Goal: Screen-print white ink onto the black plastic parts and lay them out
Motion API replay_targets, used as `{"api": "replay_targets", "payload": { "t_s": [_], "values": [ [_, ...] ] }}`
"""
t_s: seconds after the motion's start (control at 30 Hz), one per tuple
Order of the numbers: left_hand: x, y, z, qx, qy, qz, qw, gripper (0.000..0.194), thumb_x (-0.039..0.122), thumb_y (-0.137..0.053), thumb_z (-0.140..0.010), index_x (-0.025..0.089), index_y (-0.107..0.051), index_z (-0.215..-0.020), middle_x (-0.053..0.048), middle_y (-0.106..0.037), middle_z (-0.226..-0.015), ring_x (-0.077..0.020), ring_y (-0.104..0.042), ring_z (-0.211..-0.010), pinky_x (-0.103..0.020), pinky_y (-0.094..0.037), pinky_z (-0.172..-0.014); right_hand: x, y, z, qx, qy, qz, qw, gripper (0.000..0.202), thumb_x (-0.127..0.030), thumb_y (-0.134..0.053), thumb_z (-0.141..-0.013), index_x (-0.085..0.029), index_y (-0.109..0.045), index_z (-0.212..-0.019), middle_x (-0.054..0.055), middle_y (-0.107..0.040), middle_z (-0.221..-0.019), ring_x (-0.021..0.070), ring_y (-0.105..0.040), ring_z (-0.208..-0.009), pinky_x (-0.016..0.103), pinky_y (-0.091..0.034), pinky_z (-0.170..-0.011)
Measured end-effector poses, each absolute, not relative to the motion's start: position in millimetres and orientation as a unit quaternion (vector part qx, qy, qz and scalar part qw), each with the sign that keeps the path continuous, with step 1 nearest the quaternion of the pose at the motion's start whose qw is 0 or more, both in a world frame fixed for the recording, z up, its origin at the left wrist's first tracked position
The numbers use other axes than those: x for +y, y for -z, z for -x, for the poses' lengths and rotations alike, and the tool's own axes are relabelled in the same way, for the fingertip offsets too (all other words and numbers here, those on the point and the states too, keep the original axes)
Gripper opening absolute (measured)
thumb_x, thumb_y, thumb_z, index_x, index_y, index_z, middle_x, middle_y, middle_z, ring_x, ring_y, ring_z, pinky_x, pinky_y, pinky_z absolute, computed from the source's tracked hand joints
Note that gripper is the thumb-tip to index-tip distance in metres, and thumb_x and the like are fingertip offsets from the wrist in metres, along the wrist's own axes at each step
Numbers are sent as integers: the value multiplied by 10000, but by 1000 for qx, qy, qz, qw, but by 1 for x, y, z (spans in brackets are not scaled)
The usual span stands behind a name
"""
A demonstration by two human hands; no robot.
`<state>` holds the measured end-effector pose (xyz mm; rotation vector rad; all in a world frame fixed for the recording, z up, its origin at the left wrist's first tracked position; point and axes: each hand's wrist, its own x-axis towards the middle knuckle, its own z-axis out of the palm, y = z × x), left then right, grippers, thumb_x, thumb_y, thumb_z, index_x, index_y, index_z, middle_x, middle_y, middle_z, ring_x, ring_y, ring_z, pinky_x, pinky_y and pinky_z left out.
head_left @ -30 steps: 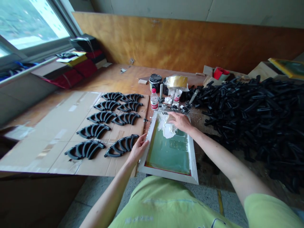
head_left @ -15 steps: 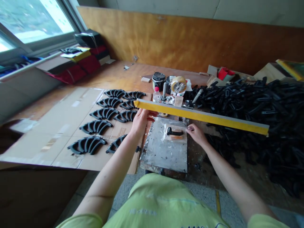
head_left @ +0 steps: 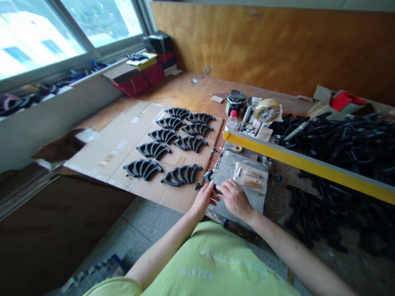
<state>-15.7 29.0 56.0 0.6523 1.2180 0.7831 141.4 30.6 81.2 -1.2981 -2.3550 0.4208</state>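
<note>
A black curved part (head_left: 207, 176), like a small handle, is held between my two hands above the near left corner of the grey metal plate (head_left: 226, 164). My left hand (head_left: 203, 199) is closed around its lower side. From the right, my right hand (head_left: 236, 200) pinches its near end, and the fingers of both hands almost meet. The fingers hide part of the piece. Beyond my right hand, a wooden fixture (head_left: 251, 181) lies under clear film on the plate with no black part on it.
Fans of black curved parts (head_left: 182, 175) lie on cardboard (head_left: 117, 144) to the left. A yellow-and-grey bar (head_left: 293, 160) crosses above the right side, before a heap of black parts (head_left: 345, 139). A bottle (head_left: 231, 121), a tub (head_left: 235, 100) and a tape roll (head_left: 268, 110) stand behind.
The black part has left the wooden fixture and is now in my hands. Both hands have come together, nearer my body. The view has turned left.
</note>
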Motion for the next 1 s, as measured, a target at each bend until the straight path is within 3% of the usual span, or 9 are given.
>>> {"api": "replay_targets", "payload": {
  "t_s": [0.13,0.3,0.43,0.53,0.63,0.73,0.87,1.0],
  "values": [
    [26,-21,99,666,-378,-286,576,551,709,-454,-769,164,-522,-803,-33,-646,-662,-122,-575,-531,-214,-420,-471,59,-53,-81,-856,-222,416,212,258,-323,-602,-883,-216,-640,-1114,66,-627,-1000,218,-536,-983,361,-451,-895],
    [22,20,193,830,-202,-299,425,646,616,-157,-879,156,-586,-732,-121,-703,-729,-185,-631,-607,-275,-463,-521,105,-9,-33,-836,-244,479,112,289,-332,-552,-912,-214,-646,-1159,84,-633,-1042,219,-554,-1042,319,-428,-922],
    [25,30,220,856,-124,-316,391,586,615,-272,-868,189,-597,-629,-113,-661,-581,-259,-652,-637,-337,-472,-585,123,13,-7,-806,-261,532,-7,430,-433,-495,-927,-232,-551,-1303,123,-615,-1101,248,-572,-1065,330,-429,-890],
    [25,25,217,876,-99,-338,329,469,591,-390,-849,205,-637,-751,-124,-711,-777,-298,-659,-837,-372,-472,-705,126,20,1,-790,-267,550,-40,425,-473,-454,-936,-193,-603,-1220,135,-617,-1103,244,-590,-1053,315,-422,-889],
    [29,19,203,857,-114,-430,259,378,517,-407,-884,261,-620,-1064,-74,-709,-1009,-239,-639,-965,-328,-463,-775,125,21,3,-790,-266,551,-41,428,-483,-436,-940,-163,-647,-1130,141,-635,-1064,233,-609,-1020,297,-423,-881],
    [47,16,187,827,-83,-510,220,426,471,-436,-893,300,-529,-1272,-54,-700,-1070,-212,-637,-994,-307,-466,-798,125,21,4,-790,-274,548,-27,424,-489,-446,-933,-179,-666,-1120,135,-641,-1072,220,-618,-1005,281,-429,-871],
    [74,19,177,830,-21,-498,251,483,518,-454,-872,246,-571,-1253,-121,-684,-1121,-276,-629,-1042,-367,-469,-829,125,24,4,-779,-293,554,-3,380,-452,-504,-915,-193,-673,-1136,122,-653,-1078,202,-623,-1003,268,-427,-893],
    [86,22,174,821,-39,-509,254,476,494,-440,-888,180,-609,-1203,-153,-670,-1137,-267,-623,-1060,-348,-449,-881,124,32,-1,-771,-300,560,51,313,-395,-553,-894,-188,-694,-1083,109,-676,-1016,205,-631,-982,285,-441,-900]
  ]
}}
